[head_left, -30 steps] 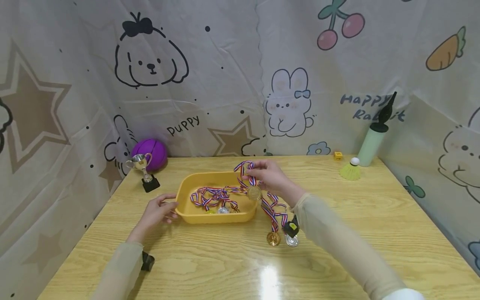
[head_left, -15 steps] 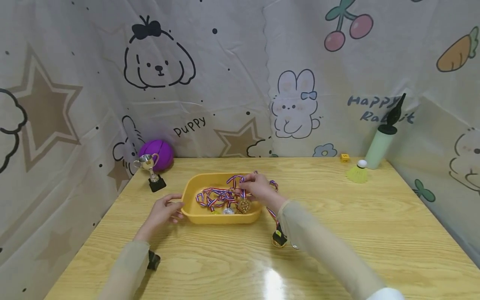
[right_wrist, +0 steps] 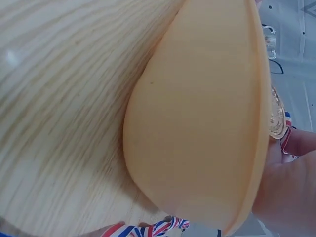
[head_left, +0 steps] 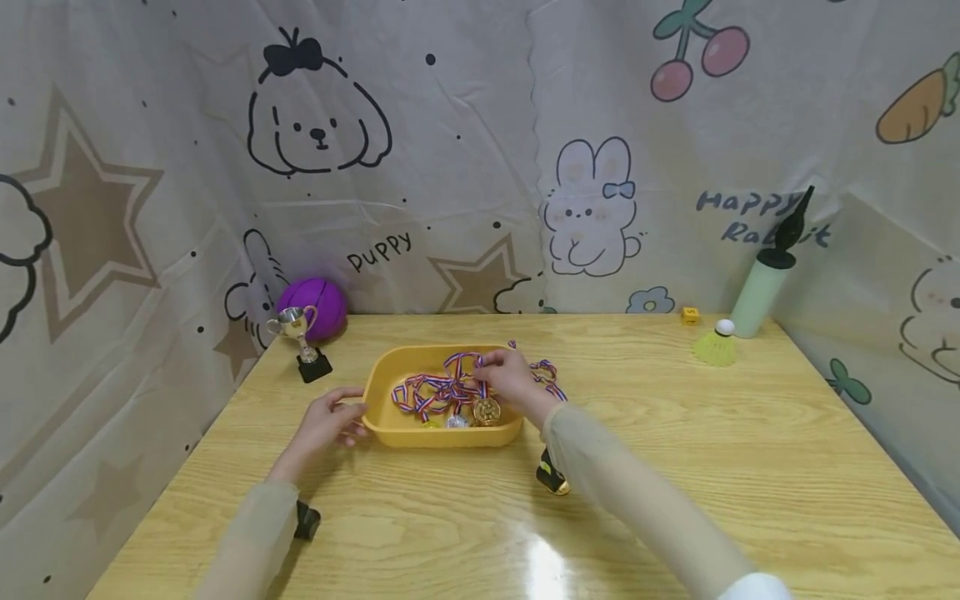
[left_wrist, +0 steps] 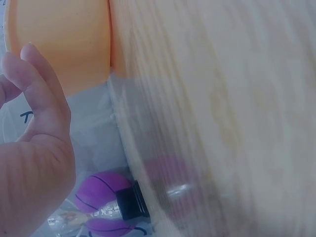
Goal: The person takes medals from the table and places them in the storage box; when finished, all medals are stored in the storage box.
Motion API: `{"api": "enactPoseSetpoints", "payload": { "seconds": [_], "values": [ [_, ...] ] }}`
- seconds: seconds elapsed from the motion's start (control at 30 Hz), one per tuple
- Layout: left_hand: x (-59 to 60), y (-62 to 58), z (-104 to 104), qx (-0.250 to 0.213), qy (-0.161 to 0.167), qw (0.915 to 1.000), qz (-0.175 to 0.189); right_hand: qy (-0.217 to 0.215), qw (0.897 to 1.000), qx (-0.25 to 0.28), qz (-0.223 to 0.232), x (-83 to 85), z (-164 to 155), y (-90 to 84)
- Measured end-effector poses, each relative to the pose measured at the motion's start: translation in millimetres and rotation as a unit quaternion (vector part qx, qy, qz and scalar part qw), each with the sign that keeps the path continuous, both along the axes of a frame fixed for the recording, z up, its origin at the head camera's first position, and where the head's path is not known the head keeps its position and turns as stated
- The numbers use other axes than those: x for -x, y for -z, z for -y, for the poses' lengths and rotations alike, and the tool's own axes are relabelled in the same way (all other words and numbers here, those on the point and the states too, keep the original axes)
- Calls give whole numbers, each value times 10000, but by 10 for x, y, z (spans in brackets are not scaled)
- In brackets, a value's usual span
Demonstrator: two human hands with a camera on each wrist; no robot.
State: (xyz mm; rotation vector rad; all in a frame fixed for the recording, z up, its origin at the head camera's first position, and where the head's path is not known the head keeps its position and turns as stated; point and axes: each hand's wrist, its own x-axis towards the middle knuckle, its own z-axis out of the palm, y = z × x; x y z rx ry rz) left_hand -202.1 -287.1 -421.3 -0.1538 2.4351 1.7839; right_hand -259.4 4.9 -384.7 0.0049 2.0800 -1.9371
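"Puppy" and part-hidden "Happy Ra…it" on the cloth backdrop [head_left: 465, 92], 5-like mark on the yellow cube [head_left: 690, 316]

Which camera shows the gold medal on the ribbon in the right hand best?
The head view: there the gold medal shows its round face, below the right hand. The right wrist view shows only part of it, at a slant, with the rim of the yellow tray hiding the rest. The left wrist view doesn't show it.

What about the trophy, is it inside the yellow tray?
No, the trophy stands on the table outside the yellow tray, in front of the purple ball.
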Motion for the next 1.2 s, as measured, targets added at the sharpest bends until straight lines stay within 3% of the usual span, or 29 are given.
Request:
{"api": "enactPoseSetpoints", "payload": {
  "seconds": [0.17, 0.33, 0.57, 0.8, 1.2],
  "values": [
    [-2, -30, -7, -6, 14, 10000, 32, 38, 9997, 140, -195, 7, 0, 21],
    [0, -24, 0, 15, 0, 10000, 11, -33, 9993, -142, -333, -3, 17, 57],
    [-1, 23, 28, -153, 233, 9991, -306, -47, 9985, -328, -432, -2, 53, 142],
    [3, -27, -5, 71, 48, 9999, 58, -102, 9970, -507, -569, -1, 65, 162],
    [12, 15, 18, 130, 33, 9999, 32, -188, 9876, -1311, -846, -22, 60, 188]
  ]
}}
